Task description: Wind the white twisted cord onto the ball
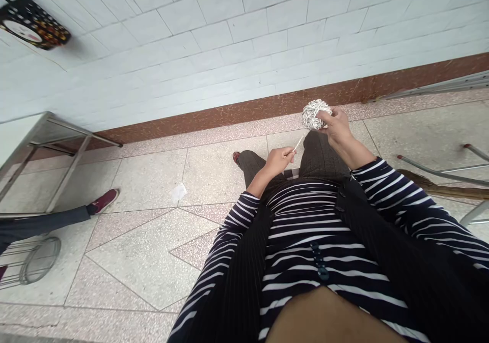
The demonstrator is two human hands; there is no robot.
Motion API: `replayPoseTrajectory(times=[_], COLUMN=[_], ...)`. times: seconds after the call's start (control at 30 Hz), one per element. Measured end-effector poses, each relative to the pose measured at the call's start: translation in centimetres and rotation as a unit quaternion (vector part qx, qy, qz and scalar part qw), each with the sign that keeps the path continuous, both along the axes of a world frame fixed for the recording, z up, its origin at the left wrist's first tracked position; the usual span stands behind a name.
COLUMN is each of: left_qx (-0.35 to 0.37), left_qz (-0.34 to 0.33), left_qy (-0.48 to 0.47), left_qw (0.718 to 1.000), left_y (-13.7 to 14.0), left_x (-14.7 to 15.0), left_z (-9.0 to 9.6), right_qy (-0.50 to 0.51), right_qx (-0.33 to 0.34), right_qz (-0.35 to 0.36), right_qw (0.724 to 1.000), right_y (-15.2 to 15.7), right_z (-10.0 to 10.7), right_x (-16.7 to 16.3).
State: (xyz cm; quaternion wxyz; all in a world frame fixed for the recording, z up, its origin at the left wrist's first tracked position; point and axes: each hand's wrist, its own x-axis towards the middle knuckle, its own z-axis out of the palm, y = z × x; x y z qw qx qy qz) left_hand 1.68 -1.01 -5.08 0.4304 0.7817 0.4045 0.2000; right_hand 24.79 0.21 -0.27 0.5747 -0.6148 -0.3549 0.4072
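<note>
Seated, looking down over a navy-and-white striped knit top (305, 231) to dark trousers (321, 154) and a speckled terrazzo floor (153, 241) that runs out to a white tiled wall (229, 43).

At far left stands a grey metal-framed table (42, 139). Below it, another person's leg in dark trousers ends in a maroon shoe (105, 200). A small scrap of white paper (178, 192) lies on the floor, well apart from our knees.

Our right hand (338, 126) is raised above the right knee, fingers closed around a round ball of white-and-grey twisted paper cord (314, 114). The ball sits at the fingertips, to their left, in front of the brown skirting.

Our left hand (280, 159) rests lower, above the left knee, thumb and forefinger pinched on the thin pale strand of cord (298, 143).

Progress, as we judge it: the ball is already well built up, dense and fist-sized against the hand, so much of the winding looks done. What remains is the loose length. Only a short stretch shows; how much more lies beyond the pinch we cannot tell.

Orientation: the ball itself has no long axis. The strand does: it runs on a diagonal from the left pinch up and to the right toward the underside of the ball.
</note>
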Motion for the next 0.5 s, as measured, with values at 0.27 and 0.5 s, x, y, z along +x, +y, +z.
replayPoseTrajectory(times=[0.27,0.5], left_qx=[-0.136,0.167], left_qz=[-0.042,-0.040], left_qy=[-0.051,0.076], left_qw=[0.989,0.982], left_y=[-0.6,2.9], left_x=[-0.5,-0.7], left_z=[0.2,4.8], right_qy=[-0.424,-0.252], right_qx=[0.079,-0.060], right_qz=[-0.041,0.212], right_qw=[0.901,0.942], right_y=[0.8,-2.6], right_z=[-1.8,-2.4], right_x=[-0.1,-0.8])
